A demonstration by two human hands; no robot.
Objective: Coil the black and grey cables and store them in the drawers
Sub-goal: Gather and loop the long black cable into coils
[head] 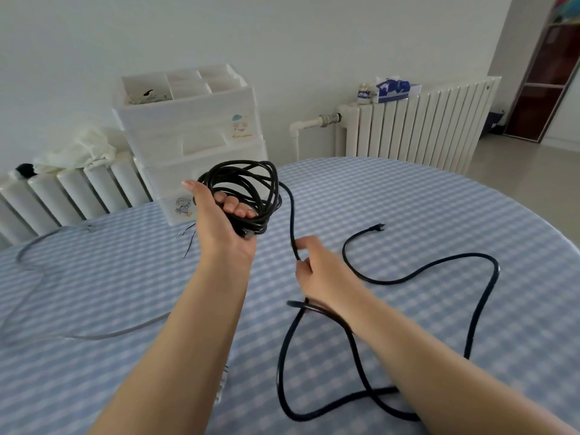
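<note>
Two cables lie in view, one grey and one black, along with one stack of white drawers and two bare hands. At the far left the grey cable (94,335) sprawls in a loose, uncoiled loop across the blue checked tablecloth (408,199), its bare wire end near the foot of the drawers (191,142), which stand at the table's back edge against a white radiator (78,193) with pale cloth heaped on top. The left hand (224,224) is raised in front of the drawers, fingers curled around a bundle of several loops of the black cable (483,309). From that bundle a strand drops to the right hand (317,271), which pinches it between thumb and fingers just above the table. The remaining black length trails in open curves under and beside the right forearm, ending in a plug lying free further right. A second radiator (417,127) stands behind the table.
</note>
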